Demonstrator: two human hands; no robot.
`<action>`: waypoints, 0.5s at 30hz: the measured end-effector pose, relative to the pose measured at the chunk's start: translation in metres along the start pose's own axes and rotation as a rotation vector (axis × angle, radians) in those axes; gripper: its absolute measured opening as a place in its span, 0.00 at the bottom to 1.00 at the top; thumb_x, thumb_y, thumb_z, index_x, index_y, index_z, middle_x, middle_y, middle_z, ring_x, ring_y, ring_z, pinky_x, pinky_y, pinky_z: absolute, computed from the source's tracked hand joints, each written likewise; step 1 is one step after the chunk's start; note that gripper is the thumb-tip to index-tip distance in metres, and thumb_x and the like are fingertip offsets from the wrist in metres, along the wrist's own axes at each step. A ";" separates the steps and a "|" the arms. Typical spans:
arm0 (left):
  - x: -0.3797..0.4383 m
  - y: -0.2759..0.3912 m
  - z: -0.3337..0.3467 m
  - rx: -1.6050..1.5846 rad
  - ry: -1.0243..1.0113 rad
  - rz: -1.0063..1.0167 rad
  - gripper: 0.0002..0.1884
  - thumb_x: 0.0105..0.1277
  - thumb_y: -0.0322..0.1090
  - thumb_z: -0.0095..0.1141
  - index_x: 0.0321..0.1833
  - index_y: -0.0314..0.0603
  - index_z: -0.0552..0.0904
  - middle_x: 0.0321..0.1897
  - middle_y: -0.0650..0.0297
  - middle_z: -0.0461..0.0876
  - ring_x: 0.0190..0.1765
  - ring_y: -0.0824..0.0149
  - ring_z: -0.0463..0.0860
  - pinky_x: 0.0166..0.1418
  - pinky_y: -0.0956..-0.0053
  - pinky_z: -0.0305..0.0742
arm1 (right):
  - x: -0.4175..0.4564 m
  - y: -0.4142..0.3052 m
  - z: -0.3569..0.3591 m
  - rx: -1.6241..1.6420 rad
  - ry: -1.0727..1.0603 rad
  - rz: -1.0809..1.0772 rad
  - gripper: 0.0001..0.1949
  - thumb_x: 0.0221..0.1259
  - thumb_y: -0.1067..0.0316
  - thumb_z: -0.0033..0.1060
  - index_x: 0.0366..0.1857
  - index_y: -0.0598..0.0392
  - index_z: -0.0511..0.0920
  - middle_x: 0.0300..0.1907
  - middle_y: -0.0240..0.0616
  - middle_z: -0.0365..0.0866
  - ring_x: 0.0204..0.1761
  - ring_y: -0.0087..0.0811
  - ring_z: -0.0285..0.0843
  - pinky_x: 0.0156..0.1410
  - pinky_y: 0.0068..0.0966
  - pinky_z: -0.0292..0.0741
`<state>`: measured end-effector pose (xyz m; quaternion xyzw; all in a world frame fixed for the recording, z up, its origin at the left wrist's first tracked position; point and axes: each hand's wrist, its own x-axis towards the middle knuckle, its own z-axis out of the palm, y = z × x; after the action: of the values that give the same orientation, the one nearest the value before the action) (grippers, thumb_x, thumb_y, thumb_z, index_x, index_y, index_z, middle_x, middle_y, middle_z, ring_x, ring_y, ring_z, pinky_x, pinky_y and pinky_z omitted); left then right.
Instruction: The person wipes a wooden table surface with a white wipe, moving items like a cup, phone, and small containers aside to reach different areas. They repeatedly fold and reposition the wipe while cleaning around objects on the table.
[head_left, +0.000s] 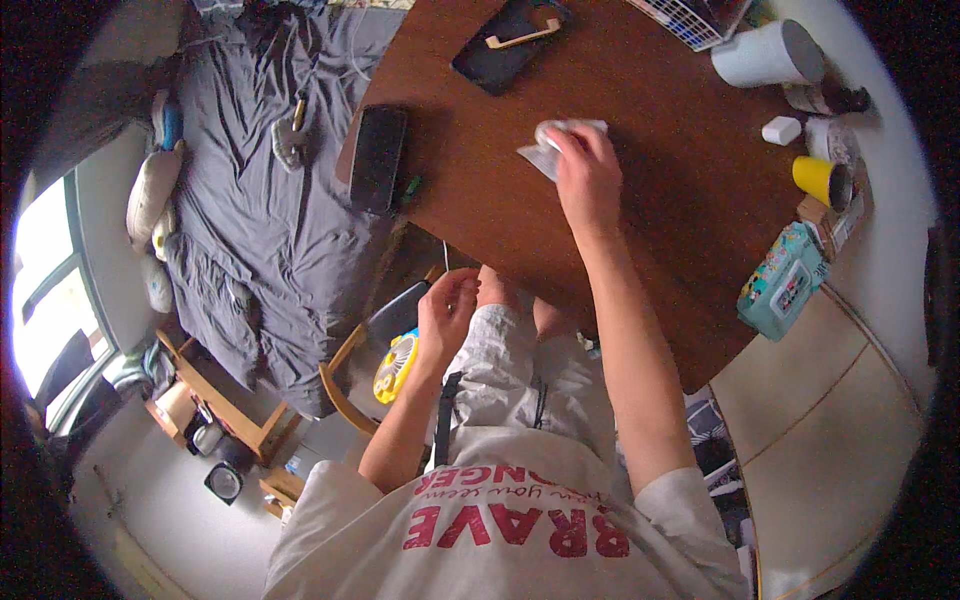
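Note:
My right hand (589, 176) is over the dark wooden table (465, 180), its fingers closed on a crumpled white wipe (541, 156) that lies against the tabletop. Below the table's near edge, above my lap, hangs my left hand (448, 311); its fingers are loosely curled, and whether they hold anything is hidden. A black smartphone (377, 159) lies at the table's left edge. Farther back, a pale curved handle-like piece (517, 37) rests on a flat black case (480, 66).
Along the right side stand a white bin-like container (757, 56), a yellow cup (814, 178) and a teal pack of wet wipes (780, 289). A laptop (686, 19) is at the back. A yellow fan (396, 367) and a wooden-armed chair (345, 397) are beside my left arm.

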<state>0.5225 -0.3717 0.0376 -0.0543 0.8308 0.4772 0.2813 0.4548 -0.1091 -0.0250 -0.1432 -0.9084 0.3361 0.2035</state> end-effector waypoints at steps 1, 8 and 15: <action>-0.001 -0.007 -0.001 -0.052 -0.004 -0.035 0.11 0.74 0.30 0.54 0.53 0.33 0.84 0.40 0.57 0.88 0.43 0.70 0.86 0.47 0.74 0.81 | 0.013 -0.009 0.013 0.021 -0.009 -0.051 0.14 0.58 0.78 0.63 0.47 0.49 0.85 0.50 0.37 0.82 0.51 0.43 0.82 0.57 0.38 0.80; 0.011 -0.019 -0.003 -0.290 0.097 -0.059 0.09 0.75 0.31 0.55 0.51 0.33 0.82 0.39 0.60 0.85 0.39 0.71 0.84 0.44 0.75 0.81 | 0.019 -0.057 0.052 0.232 -0.254 -0.434 0.10 0.55 0.74 0.64 0.42 0.52 0.86 0.45 0.37 0.80 0.53 0.42 0.80 0.58 0.36 0.80; 0.053 0.046 -0.054 0.494 0.210 0.410 0.14 0.69 0.29 0.60 0.56 0.40 0.81 0.47 0.54 0.79 0.40 0.54 0.85 0.43 0.64 0.83 | -0.084 -0.030 -0.037 0.207 -0.545 -0.299 0.13 0.57 0.70 0.64 0.47 0.48 0.86 0.48 0.34 0.84 0.53 0.40 0.82 0.58 0.35 0.82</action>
<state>0.4393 -0.3814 0.0661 0.1349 0.9394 0.2998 0.0969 0.5423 -0.1440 -0.0021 0.1083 -0.9014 0.4190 0.0134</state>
